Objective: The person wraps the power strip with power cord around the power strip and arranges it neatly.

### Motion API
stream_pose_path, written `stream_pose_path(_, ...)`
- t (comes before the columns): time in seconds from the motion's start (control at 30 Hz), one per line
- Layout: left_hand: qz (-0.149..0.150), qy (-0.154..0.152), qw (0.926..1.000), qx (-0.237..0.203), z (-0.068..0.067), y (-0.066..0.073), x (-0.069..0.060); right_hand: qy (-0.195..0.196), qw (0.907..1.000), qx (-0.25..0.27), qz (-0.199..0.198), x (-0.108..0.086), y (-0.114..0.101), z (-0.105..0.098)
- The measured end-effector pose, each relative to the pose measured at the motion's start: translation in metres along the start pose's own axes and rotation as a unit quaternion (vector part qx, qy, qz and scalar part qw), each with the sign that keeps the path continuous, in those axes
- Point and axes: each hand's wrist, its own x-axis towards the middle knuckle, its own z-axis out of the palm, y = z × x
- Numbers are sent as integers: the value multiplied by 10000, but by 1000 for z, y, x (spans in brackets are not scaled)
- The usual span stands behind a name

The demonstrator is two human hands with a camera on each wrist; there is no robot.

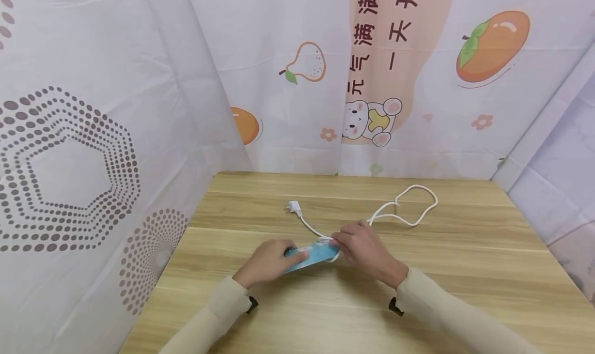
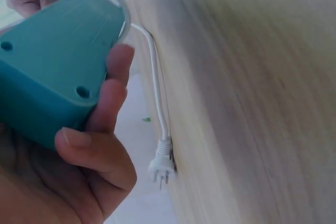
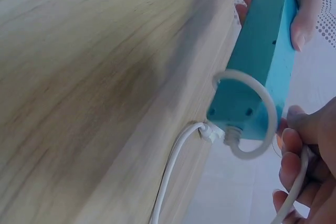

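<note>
A teal power strip [image 1: 316, 254] is held up over the table by my left hand [image 1: 269, 261], which grips one end with the thumb along its side. White cord [image 3: 270, 111] comes out of the strip's other end and curves round it, as the right wrist view shows. My right hand [image 1: 364, 248] pinches the cord beside that end. The white plug [image 2: 161, 165] lies on the tabletop beyond the strip, its prongs pointing left in the head view. A loose loop of cord stretches across the wood past my right hand. My palms partly hide the strip.
The wood-grain table [image 1: 465, 271] fills the area under my hands. A white printed curtain [image 1: 279, 28] hangs along the back edge, and another patterned curtain [image 1: 79, 163] borders the left side.
</note>
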Motion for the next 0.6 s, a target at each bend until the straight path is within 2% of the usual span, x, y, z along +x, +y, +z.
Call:
stream_pose_path(0.13, -98, 315, 9993, -150, 3, -1, -3, 152, 9998, 128, 74, 0, -2, 0)
stream_pose_path(0.3, -252, 620, 9947, -782, 9, -3, -6, 443, 9974, 543, 147, 2, -3, -1)
stream_pose_path(0.47, -437, 790, 9824, -1634, 9, -5, -5, 823, 9915, 953, 340, 4, -2, -4)
stream_pose_path(0.6, -669, 637, 9674, -2356, 9, -6, -4, 1055, 9872, 1127, 401, 4, -3, -5)
